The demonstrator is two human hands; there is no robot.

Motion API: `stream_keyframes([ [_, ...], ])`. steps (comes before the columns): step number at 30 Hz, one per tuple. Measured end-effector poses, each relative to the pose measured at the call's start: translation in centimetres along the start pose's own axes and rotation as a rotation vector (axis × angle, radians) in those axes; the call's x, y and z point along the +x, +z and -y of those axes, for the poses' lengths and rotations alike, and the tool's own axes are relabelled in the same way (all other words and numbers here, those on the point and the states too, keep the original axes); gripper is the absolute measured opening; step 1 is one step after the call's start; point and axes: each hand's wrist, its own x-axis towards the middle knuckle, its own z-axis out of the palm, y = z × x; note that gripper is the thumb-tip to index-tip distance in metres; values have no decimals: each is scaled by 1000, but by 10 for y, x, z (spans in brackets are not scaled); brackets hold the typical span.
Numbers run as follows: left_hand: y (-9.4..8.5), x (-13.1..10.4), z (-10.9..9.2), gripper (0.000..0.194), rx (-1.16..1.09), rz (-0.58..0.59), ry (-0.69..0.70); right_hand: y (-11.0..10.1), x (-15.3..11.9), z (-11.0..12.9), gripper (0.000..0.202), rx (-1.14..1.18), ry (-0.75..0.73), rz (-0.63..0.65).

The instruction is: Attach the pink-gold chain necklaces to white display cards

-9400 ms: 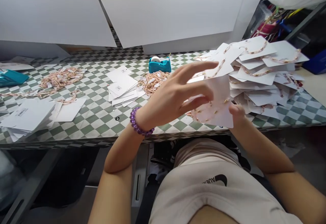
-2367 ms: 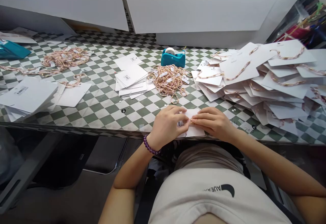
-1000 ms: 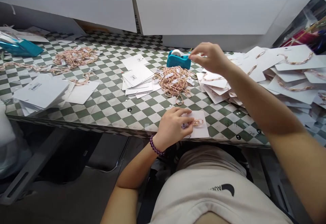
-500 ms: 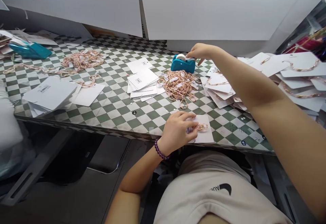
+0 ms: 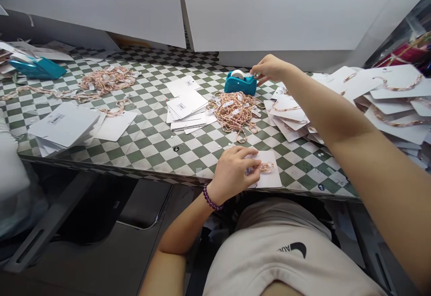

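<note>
My left hand [image 5: 237, 168], with a purple bead bracelet [image 5: 210, 198] round its wrist, presses bent fingers on a pinkish-gold beaded bracelet [image 5: 267, 167]. That bracelet lies on a white card [image 5: 272, 180] at the table's near edge; the palm covers part of both. At the back, my right hand [image 5: 271, 68] has its fingertips pinched at the cutting end of a teal tape dispenser [image 5: 239, 84]. The end of the tape there is too small to see clearly. Just in front of the dispenser is a heap of beaded bracelets [image 5: 235, 112].
Left of the heap lie stacked white cards [image 5: 186, 104]. Cards with bracelets [image 5: 397, 89] are piled on the right. Farther left are another card stack [image 5: 63, 123], a second bracelet heap [image 5: 107, 80] and another teal dispenser [image 5: 40, 68]. White panels [image 5: 269, 13] stand behind the checkered table [image 5: 151, 152].
My right hand's fingertips have drawn slightly away from the top of the dispenser's cutting end and are pinched closer together. My left hand stays on the bracelet and card.
</note>
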Motion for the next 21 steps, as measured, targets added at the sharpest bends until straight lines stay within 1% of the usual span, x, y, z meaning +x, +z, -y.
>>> stream_keyframes([
  [2,0,0,0,14,2,-2,2,0,-1,-1,27,120,215,111],
  [3,0,0,0,14,3,-3,1,0,-2,0,31,190,327,162],
  [5,0,0,0,14,3,-3,-1,-1,-5,3,40,315,455,174],
  [7,0,0,0,14,4,-5,1,-2,-9,7,42,425,524,152],
  [10,0,0,0,14,8,-6,6,-1,-15,11,39,557,575,102],
  [13,1,0,0,14,11,-2,1,1,-20,11,38,658,597,52],
  [17,0,0,-1,14,9,12,-12,5,-24,7,38,763,596,9],
  [21,0,0,0,14,9,17,-15,7,-27,-2,36,833,573,-5],
])
